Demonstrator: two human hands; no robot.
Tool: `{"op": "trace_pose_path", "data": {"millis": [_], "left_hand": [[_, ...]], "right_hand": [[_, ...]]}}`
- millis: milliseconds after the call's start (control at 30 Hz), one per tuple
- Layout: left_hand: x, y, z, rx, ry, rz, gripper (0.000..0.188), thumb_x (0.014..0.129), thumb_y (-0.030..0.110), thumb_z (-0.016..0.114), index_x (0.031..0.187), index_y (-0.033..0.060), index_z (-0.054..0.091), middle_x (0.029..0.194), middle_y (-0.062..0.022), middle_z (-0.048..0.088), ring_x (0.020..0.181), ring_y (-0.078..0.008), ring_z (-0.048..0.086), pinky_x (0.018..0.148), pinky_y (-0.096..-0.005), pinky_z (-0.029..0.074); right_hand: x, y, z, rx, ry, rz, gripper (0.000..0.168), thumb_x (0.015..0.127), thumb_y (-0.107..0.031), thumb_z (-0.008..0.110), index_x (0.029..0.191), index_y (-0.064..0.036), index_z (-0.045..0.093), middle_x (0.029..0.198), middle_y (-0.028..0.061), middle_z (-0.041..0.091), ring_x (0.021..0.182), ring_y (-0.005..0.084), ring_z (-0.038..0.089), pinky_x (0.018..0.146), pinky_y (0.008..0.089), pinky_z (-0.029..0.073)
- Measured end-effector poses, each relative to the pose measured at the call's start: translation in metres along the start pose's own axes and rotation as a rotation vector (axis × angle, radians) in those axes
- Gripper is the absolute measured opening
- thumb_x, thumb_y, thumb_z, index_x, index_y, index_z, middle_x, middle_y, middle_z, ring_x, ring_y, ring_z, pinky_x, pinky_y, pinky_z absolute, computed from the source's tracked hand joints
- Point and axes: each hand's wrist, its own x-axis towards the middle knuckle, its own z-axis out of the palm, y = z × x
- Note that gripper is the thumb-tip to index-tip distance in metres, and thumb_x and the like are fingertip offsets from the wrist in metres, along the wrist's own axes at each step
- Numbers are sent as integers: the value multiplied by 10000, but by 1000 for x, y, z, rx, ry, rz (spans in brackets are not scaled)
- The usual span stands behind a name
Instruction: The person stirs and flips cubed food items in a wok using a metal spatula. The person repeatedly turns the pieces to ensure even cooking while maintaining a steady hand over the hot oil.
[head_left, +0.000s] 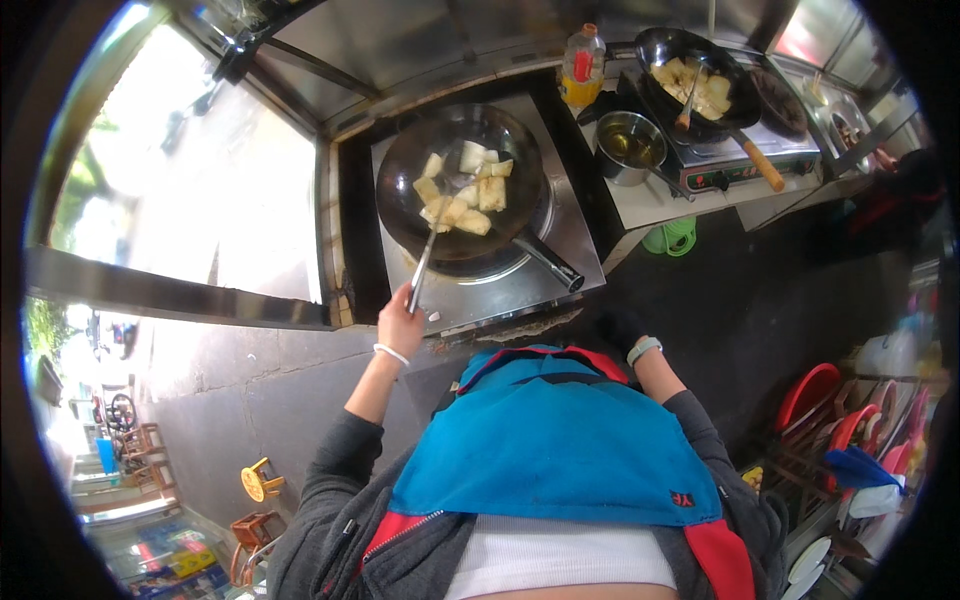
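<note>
My left hand (401, 322) grips the handle of a metal cooking utensil (424, 270), whose far end reaches into a dark wok (405, 172). Pale, lightly browned food pieces (492, 193) lie spread in that wok, which rests on a stove with a steel top (570, 225). The wok's black handle (551, 262) points down to the right. My right hand (621, 328), dark and apparently gloved, hangs below and right of that handle; its fingers blend into the dark floor, so whether it holds anything cannot be told.
At the upper right, a second wok (739, 82) with pale food and a wooden-handled tool (684, 116) sits on a gas stove (757, 169). A steel pot of oil (630, 150) and a plastic oil bottle (583, 67) stand between the stoves. Red basins (808, 394) are at right; a yellow stool (259, 481) is lower left.
</note>
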Motion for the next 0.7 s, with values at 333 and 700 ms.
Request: {"op": "trace_pose_path", "data": {"millis": [333,700], "left_hand": [[-53,20,-9,281,-47,27,499,655,-6,478,1135,105,401,867,-146,500,729,-335,520,602,-396,434],[5,6,-73,145,3,-9,406,665,14,516,1064,61,461,874,-194,551,726,-327,553,664,-351,433]], "right_hand": [[8,7,-8,-753,-77,-289,155,754,-90,461,851,-70,580,841,100,582,734,210,535,677,300,429],[2,-3,2,-1595,-77,-715,150,721,-120,480,820,-83,587,813,150,572,745,289,538,659,331,432]]}}
